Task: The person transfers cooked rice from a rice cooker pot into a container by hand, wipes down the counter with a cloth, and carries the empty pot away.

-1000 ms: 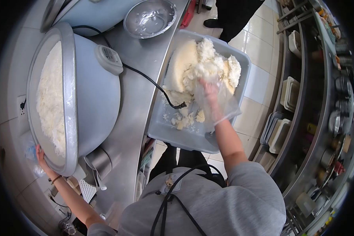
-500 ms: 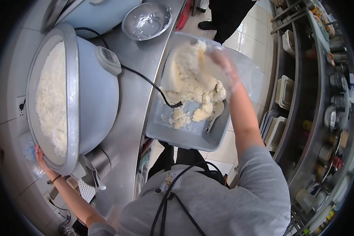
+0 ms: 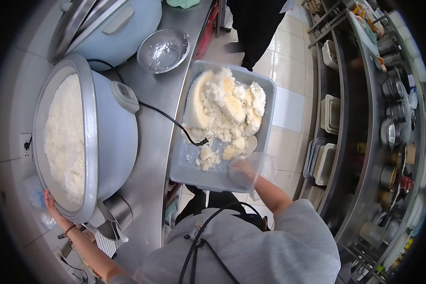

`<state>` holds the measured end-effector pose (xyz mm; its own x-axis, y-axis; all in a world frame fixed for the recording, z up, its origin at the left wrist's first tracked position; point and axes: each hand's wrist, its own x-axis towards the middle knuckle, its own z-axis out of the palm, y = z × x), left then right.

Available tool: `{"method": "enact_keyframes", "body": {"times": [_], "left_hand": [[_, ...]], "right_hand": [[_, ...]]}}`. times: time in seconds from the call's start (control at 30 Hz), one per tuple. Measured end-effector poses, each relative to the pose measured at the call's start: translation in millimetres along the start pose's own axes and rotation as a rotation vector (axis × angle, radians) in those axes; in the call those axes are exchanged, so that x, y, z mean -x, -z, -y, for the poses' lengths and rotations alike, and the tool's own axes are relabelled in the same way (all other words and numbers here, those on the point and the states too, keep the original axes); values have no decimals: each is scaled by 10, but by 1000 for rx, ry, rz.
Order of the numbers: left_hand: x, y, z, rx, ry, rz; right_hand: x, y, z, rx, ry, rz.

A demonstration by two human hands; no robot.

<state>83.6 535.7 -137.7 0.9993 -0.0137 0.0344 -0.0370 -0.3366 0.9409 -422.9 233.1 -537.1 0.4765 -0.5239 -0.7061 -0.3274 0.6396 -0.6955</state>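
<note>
While outstretched, left hand (image 3: 50,204) at cooker (image 3: 114,128)

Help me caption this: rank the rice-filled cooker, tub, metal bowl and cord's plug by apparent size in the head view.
Largest to smallest:
1. Rice-filled cooker
2. Tub
3. Metal bowl
4. Plug

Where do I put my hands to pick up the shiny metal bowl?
I'd pinch the metal bowl by its right rim, thumb inside, fingers outside. Come from the right, over the edge of the counter, since the blue rice cooker crowds the left. It sits upright with flared sides, so fingers should fit beneath the rim.
</note>
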Motion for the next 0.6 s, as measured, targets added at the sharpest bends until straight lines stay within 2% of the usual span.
{"method": "enact_keyframes", "body": {"times": [0.2,0.37,0.47,0.53,0.6], "left_hand": [[-154,119,146,7,-21,13],[-89,87,99,-53,-58,-27],[-53,56,65,6,-8,4],[-41,43,59,-40,-46,-18],[-31,31,46,-33,-39,-11]], "right_hand": [[-201,-112,-285,288,146,-240],[122,613,77,457,386,-297],[353,1208,814,719,358,-283],[675,1069,1835,883,315,-285],[623,941,2465,1065,406,-349]]}}
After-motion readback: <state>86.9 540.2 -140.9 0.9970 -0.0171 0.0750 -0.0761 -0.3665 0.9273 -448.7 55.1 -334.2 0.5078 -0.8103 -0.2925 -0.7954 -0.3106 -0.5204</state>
